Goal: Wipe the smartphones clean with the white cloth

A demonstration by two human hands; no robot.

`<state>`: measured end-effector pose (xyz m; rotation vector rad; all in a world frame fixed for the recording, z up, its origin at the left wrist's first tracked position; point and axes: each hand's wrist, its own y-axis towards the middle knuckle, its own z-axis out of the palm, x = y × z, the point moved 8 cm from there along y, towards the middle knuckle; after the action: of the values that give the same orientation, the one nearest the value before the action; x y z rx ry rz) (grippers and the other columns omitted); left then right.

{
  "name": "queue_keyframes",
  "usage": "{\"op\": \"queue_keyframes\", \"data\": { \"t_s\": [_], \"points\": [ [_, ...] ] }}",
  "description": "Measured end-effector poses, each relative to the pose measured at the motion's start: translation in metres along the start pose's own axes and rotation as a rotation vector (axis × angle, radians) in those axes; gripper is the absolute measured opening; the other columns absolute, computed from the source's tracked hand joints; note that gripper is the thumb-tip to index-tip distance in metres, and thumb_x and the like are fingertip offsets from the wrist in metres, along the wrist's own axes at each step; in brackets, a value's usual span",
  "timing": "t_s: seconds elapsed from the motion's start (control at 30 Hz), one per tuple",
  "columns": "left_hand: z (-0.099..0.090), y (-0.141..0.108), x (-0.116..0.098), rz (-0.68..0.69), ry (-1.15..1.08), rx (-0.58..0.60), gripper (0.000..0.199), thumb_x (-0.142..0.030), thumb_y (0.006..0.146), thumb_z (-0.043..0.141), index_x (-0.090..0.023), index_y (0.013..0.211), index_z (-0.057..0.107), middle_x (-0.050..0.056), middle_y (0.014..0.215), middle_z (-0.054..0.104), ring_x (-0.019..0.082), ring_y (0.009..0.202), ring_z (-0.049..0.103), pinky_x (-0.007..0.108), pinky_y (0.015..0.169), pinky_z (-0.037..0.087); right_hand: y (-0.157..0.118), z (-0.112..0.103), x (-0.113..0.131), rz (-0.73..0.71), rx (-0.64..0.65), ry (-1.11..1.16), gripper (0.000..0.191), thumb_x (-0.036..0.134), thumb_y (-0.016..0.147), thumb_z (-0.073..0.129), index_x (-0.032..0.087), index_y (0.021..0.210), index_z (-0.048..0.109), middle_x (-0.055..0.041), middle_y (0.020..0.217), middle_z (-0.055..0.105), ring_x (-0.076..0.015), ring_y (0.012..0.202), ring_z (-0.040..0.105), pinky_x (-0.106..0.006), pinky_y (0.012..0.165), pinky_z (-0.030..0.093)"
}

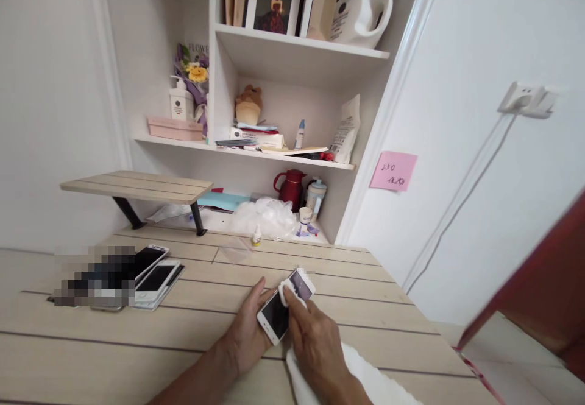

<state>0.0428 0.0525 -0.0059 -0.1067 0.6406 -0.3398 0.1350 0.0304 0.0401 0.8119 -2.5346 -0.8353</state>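
Observation:
My left hand grips a white smartphone low over the wooden desk, with its dark screen facing up. My right hand presses a wad of white cloth against the far end of that screen. A white towel lies on the desk under my right wrist and runs toward the lower edge of the view. To the left, away from both hands, two more smartphones lie on the desk. Next to them, a pixelated patch hides whatever is there.
A small dropper bottle and a clear plastic sheet lie farther up the desk. Behind them stand a low wooden riser and crowded white shelves. A red door edge juts in at right.

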Motion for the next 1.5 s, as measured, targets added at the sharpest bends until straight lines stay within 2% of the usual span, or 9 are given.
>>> {"op": "queue_keyframes", "data": {
  "t_s": [0.17,0.3,0.4,0.6,0.8,1.0,1.13,1.3,1.5],
  "points": [
    [-0.002,0.000,0.004,-0.042,0.043,0.006,0.036,-0.044,0.086,0.062,-0.015,0.106,0.070,0.008,0.087,0.077,0.023,0.081,0.071,0.030,0.075,0.050,-0.004,0.009,0.027,-0.193,0.121,0.022,0.049,0.017,0.093,0.041,0.027,0.141,0.046,-0.0043,0.078,0.062,-0.0191,0.064,0.061,-0.025,0.060,0.046],
    [-0.009,0.002,0.003,-0.015,0.063,-0.038,0.034,-0.042,0.084,0.065,-0.013,0.102,0.070,0.011,0.094,0.076,0.025,0.086,0.071,0.031,0.074,0.051,0.005,-0.002,-0.002,0.007,-0.012,0.009,0.045,0.016,0.095,0.039,0.027,0.138,0.051,-0.0056,0.082,0.064,-0.0175,0.068,0.063,-0.024,0.063,0.047],
    [-0.002,0.000,0.004,0.008,0.128,0.021,0.034,-0.040,0.086,0.064,-0.014,0.106,0.069,0.012,0.100,0.075,0.027,0.091,0.070,0.036,0.077,0.052,0.006,-0.012,-0.026,0.110,-0.112,0.000,0.044,0.018,0.097,0.036,0.023,0.138,0.051,-0.0073,0.084,0.064,-0.0175,0.067,0.063,-0.024,0.062,0.048],
    [-0.006,-0.001,0.004,-0.015,0.144,-0.060,0.033,-0.041,0.083,0.068,-0.015,0.102,0.071,0.010,0.094,0.076,0.025,0.090,0.071,0.033,0.077,0.053,0.005,-0.006,-0.005,-0.047,-0.035,0.021,0.050,0.016,0.094,0.038,0.026,0.143,0.045,-0.0063,0.082,0.064,-0.0186,0.066,0.064,-0.026,0.062,0.050],
    [-0.002,0.003,0.004,0.004,0.164,0.039,0.032,-0.036,0.084,0.067,-0.016,0.109,0.071,0.010,0.104,0.075,0.026,0.096,0.069,0.034,0.083,0.053,0.008,-0.023,-0.032,0.151,-0.203,-0.010,0.045,0.019,0.099,0.034,0.024,0.142,0.047,-0.0073,0.084,0.066,-0.0170,0.066,0.065,-0.024,0.063,0.049],
    [-0.007,0.006,0.002,0.030,0.141,-0.026,0.023,-0.030,0.079,0.072,-0.015,0.096,0.074,0.009,0.093,0.077,0.026,0.091,0.070,0.035,0.080,0.054,0.010,-0.012,-0.021,0.059,-0.091,0.011,0.049,0.016,0.094,0.039,0.027,0.141,0.047,-0.0076,0.088,0.067,-0.0197,0.071,0.066,-0.027,0.066,0.051],
    [-0.002,0.006,0.001,0.017,0.179,-0.002,0.027,-0.027,0.078,0.073,-0.017,0.103,0.072,0.009,0.097,0.077,0.027,0.093,0.070,0.038,0.085,0.053,0.009,-0.017,-0.035,0.185,-0.153,-0.039,0.050,0.014,0.095,0.041,0.025,0.143,0.045,-0.0086,0.090,0.068,-0.0181,0.071,0.066,-0.024,0.065,0.050],
    [-0.005,0.010,0.002,0.015,0.150,0.019,0.025,-0.030,0.080,0.071,-0.018,0.101,0.073,0.009,0.094,0.077,0.027,0.092,0.070,0.039,0.086,0.052,0.010,-0.013,-0.028,0.089,-0.120,-0.002,0.051,0.014,0.094,0.041,0.024,0.144,0.042,-0.0093,0.095,0.068,-0.0198,0.076,0.067,-0.027,0.069,0.051],
    [0.001,0.008,0.002,0.027,0.212,0.041,0.024,-0.030,0.080,0.070,-0.018,0.100,0.074,0.010,0.099,0.077,0.027,0.091,0.070,0.039,0.085,0.052,0.007,-0.016,-0.040,0.226,-0.168,-0.015,0.051,0.015,0.098,0.036,0.023,0.149,0.032,-0.0100,0.095,0.069,-0.0206,0.075,0.067,-0.027,0.066,0.051]
  ]
}}
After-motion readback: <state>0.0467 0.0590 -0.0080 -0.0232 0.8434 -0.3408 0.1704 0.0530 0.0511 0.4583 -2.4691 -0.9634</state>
